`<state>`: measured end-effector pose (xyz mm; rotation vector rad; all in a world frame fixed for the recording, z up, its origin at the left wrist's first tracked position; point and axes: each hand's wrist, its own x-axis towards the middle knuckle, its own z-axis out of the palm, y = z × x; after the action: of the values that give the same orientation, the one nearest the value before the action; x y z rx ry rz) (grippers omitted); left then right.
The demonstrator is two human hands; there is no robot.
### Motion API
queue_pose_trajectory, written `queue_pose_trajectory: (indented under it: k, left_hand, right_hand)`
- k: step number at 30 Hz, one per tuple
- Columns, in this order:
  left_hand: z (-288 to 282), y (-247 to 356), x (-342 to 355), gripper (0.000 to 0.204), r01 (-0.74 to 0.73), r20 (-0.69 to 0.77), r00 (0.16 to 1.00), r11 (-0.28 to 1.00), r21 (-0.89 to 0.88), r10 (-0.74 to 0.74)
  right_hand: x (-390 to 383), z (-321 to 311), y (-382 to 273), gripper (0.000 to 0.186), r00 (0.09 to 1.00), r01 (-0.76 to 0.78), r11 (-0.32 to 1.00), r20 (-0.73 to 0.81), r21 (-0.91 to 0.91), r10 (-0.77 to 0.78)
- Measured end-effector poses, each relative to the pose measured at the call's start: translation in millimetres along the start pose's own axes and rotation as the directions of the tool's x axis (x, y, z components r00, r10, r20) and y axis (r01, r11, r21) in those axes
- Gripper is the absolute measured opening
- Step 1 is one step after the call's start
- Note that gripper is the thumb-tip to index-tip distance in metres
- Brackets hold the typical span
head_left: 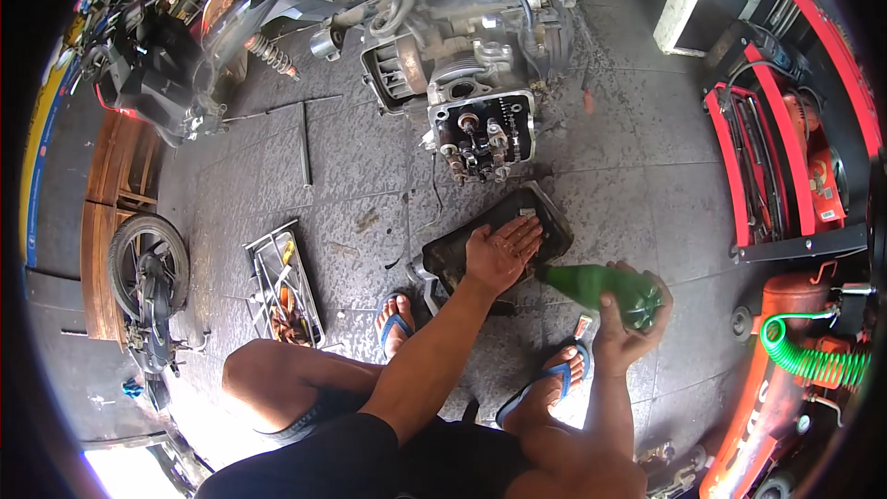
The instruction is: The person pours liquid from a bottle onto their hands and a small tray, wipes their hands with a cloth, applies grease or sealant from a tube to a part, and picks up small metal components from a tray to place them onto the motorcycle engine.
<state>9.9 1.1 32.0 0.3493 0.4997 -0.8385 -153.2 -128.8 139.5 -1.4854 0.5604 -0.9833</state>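
My left hand [506, 249] is palm up with fingers stretched out over a dark, shallow metal pan [545, 212] on the floor; it looks wet and holds nothing I can make out. My right hand [628, 323] grips a green plastic bottle [601, 283] lying nearly sideways, its neck pointed at my left palm. Beyond the pan stands a dirty engine [434, 60], with the open top of its cylinder head [480, 134] facing up. A tray of tools [277, 268] lies to the left of my feet.
Motorcycle parts [148, 65] fill the upper left, above a wheel assembly [148, 259]. At right are a red tool cart [802, 196] and an orange compressor [753, 434] with a coiled green hose [813, 360]. A metal rod [305, 143] lies on the tiled floor.
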Motion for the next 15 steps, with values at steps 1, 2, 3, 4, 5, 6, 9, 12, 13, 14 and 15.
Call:
queue_pose_trajectory:
  k: [1,2,3,4,5,6,9,12,13,14,15]
  left_hand:
    - [0,0,0,0.069,0.001,0.007,1.0,1.0,0.006,-0.001]
    - [-1,-1,0,0.069,0.002,0.013,1.0,1.0,0.012,-0.002]
    - [-7,-1,3,0.068,0.006,0.044,0.999,1.0,0.008,-0.006]
    - [-13,-1,5,0.067,0.009,0.074,0.997,1.0,0.003,-0.009]
    - [-20,-1,7,0.066,0.012,0.105,0.994,1.0,-0.001,-0.012]
    - [-18,-4,7,0.064,0.014,0.089,0.996,1.0,0.014,-0.015]
    - [-18,-9,8,0.059,0.009,0.078,0.997,1.0,0.029,-0.012]
    - [-23,-9,7,0.052,-0.007,0.092,0.996,1.0,-0.008,0.008]
    - [-22,-10,8,0.048,-0.015,0.062,0.998,1.0,-0.013,0.016]
    - [-21,-12,9,0.045,-0.024,0.032,0.999,1.0,-0.02,0.024]
    - [-24,-15,13,0.041,-0.036,-0.006,0.999,0.999,-0.01,0.036]
  right_hand:
    - [1,0,2,0.066,1.0,0.009,1.0,-0.022,-0.017,-0.01]
    - [2,-1,3,0.066,0.999,0.016,1.0,-0.027,-0.006,-0.017]
    - [2,0,4,0.066,0.999,0.022,1.0,-0.031,0.008,-0.022]
    - [3,0,5,0.066,0.999,0.029,0.999,-0.034,0.022,-0.028]
    - [6,1,5,0.065,0.997,0.049,0.999,-0.058,-0.003,-0.049]
    - [10,1,5,0.065,0.994,0.07,0.997,-0.085,-0.031,-0.072]
    - [16,-2,6,0.062,0.987,0.093,0.991,-0.119,-0.096,-0.105]
    - [14,-1,3,0.06,0.994,0.075,0.995,-0.074,-0.067,-0.08]
    - [12,0,2,0.059,0.997,0.066,0.997,-0.047,-0.043,-0.068]
    - [10,-2,2,0.059,0.996,0.053,0.996,-0.07,-0.066,-0.058]
    - [11,-6,4,0.058,0.994,0.042,0.996,-0.098,-0.082,-0.05]
